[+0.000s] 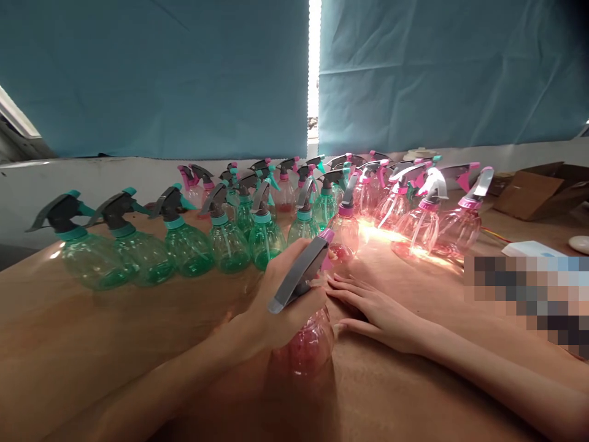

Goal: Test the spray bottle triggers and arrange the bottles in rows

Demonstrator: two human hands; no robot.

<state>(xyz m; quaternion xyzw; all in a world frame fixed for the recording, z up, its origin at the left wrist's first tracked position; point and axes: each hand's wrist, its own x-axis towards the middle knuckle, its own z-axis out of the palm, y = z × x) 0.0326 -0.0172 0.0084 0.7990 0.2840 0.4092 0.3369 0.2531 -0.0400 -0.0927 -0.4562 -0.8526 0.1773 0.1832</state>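
My left hand (285,301) is closed around the neck of a pink spray bottle (306,350) with a grey and pink trigger head. The bottle stands on the brown table (193,344) in front of me. Flat on the table just right of it rests my right hand (377,310), fingers stretched toward the bottle; whether the fingertips touch it I cannot tell. Beyond my hands stand a green spray bottle (265,242) in a row of several green ones and a pink spray bottle (344,233) with a little liquid inside.
More pink spray bottles (416,227) crowd the back right in bright sunlight. An opened cardboard box (536,190) sits at the far right, with a white object (534,248) nearer. Blue-green blinds (161,80) hang behind the table. Part of the right side is pixelated.
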